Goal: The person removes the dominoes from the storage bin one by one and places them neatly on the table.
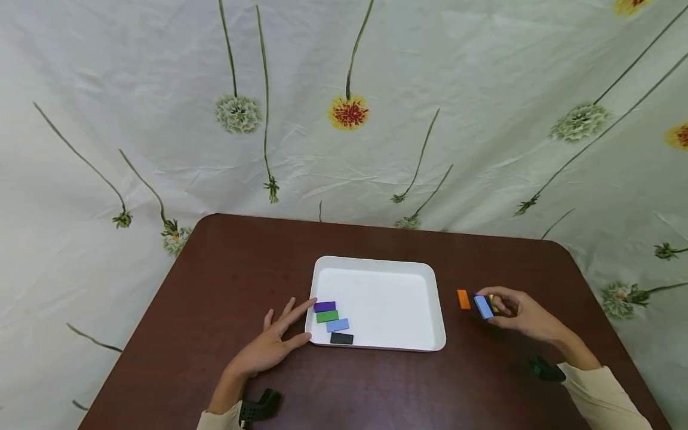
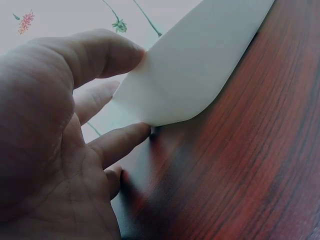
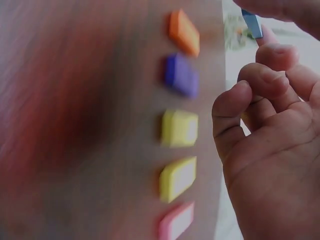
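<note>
Between thumb and forefinger, my right hand (image 1: 518, 312) pinches a light blue block (image 1: 484, 307), held above the table to the right of the tray. The same blue block (image 3: 252, 24) shows at the top of the right wrist view. My left hand (image 1: 271, 346) rests with spread, fairly straight fingers against the left side of a white tray (image 1: 387, 304). In the left wrist view its fingertips touch the tray's outer wall (image 2: 175, 70). Along the tray's left side lie a purple block (image 1: 325, 306), a green block (image 1: 327, 316), a light blue block (image 1: 337, 325) and a black block (image 1: 341, 338).
An orange block (image 1: 463, 300) lies on the brown table (image 1: 258, 257) right of the tray. Beyond it in the right wrist view run a purple block (image 3: 181, 76), two yellow blocks (image 3: 180, 128) and a pink block (image 3: 177, 222). A flowered cloth (image 1: 301, 155) hangs behind the table.
</note>
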Demonstrator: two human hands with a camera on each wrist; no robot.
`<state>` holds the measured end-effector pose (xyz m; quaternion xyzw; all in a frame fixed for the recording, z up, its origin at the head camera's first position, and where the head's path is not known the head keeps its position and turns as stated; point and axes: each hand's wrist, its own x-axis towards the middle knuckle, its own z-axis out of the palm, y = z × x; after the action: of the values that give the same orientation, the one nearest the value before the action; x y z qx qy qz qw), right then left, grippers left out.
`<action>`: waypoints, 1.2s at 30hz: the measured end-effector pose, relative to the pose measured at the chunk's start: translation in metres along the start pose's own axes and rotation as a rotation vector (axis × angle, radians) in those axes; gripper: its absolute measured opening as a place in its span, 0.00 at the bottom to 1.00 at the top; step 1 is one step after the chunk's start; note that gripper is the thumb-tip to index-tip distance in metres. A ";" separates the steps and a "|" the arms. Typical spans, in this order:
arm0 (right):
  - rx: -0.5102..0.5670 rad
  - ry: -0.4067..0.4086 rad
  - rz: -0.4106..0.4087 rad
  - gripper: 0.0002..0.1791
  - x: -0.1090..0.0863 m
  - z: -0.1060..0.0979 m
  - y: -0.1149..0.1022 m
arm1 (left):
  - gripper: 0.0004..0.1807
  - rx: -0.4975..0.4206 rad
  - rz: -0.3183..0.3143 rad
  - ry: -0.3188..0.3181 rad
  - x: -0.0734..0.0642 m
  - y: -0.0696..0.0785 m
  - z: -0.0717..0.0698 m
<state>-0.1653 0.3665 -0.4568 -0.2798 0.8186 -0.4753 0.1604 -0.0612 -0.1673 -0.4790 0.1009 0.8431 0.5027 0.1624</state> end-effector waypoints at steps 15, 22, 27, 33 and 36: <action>0.028 0.108 0.101 0.23 -0.071 -0.024 0.035 | 0.37 0.009 -0.017 -0.003 0.001 0.002 0.000; -0.018 0.118 0.163 0.22 -0.085 -0.030 0.047 | 0.37 0.009 -0.034 -0.005 0.000 0.001 -0.001; -0.014 0.109 0.153 0.22 -0.089 -0.033 0.054 | 0.36 0.012 -0.039 0.000 0.001 0.000 0.000; -0.034 0.123 0.193 0.23 -0.090 -0.034 0.058 | 0.36 0.014 -0.033 0.004 0.001 0.000 0.001; -0.038 0.133 0.207 0.23 -0.091 -0.035 0.058 | 0.36 0.015 -0.028 0.004 0.002 0.001 0.002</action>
<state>-0.1289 0.4689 -0.4903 -0.1647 0.8607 -0.4583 0.1484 -0.0622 -0.1650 -0.4796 0.0895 0.8486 0.4941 0.1668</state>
